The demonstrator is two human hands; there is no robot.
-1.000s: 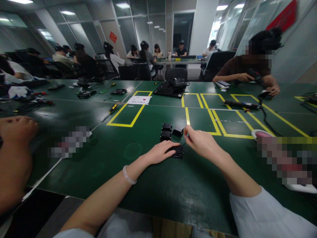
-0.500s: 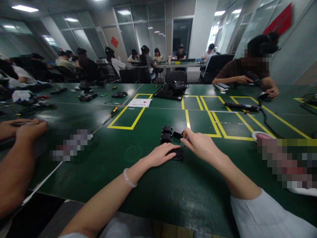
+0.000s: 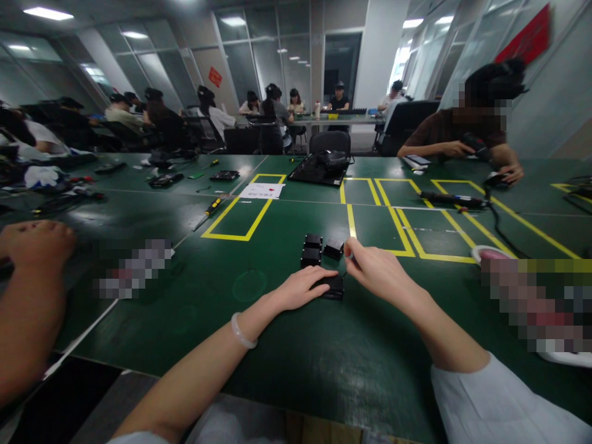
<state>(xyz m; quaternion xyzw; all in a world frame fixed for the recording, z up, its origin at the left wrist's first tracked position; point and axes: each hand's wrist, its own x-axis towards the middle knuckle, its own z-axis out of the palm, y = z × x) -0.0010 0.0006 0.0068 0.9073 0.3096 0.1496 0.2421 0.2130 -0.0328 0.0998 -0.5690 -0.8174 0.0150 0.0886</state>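
Note:
Under my left hand (image 3: 305, 287) is a low black box (image 3: 335, 290) lying on the green table. My left fingers stretch along its far side and the thumb rests on its top, holding it in place. My right hand (image 3: 363, 256) is closed in a pinch just beyond the box's right end. From that pinch a thin dark tool (image 3: 345, 274) reaches down to the box; its kind is mostly hidden by the fingers. Two black blocks (image 3: 311, 248) stand one behind the other past my left hand. A third black block (image 3: 333, 248) sits slightly turned beside my right fingertips.
Yellow tape (image 3: 226, 237) marks rectangles on the table. A yellow-and-black screwdriver (image 3: 213, 207) lies to the left, near a paper sheet (image 3: 262, 190). A neighbour's hand (image 3: 39, 246) is at the far left. Across the table, a person (image 3: 481, 129) holds a dark tool.
My right fingers have shifted very slightly right and curled around the thin tool. My left hand and the box stay put. The neighbour's hand at the left has drawn back a little.

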